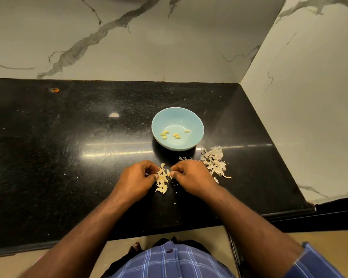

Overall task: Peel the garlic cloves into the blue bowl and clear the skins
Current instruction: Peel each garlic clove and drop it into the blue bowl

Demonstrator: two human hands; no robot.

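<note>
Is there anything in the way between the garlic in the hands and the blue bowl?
No, nothing visible blocks it. The hands, left and right, pinch the pale unpeeled garlic cloves just in front of the round light-blue bowl. Only bare black counter lies between. The papery white skin pile sits off to the right.

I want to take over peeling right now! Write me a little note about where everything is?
Left hand and right hand: fingers pinch at the unpeeled garlic cloves between them on the counter.
Blue bowl: behind the hands, a few peeled cloves inside.
Skins: piled right of the hands.
Done: some cloves peeled.
Left: peel the rest, clear the skins.
</note>
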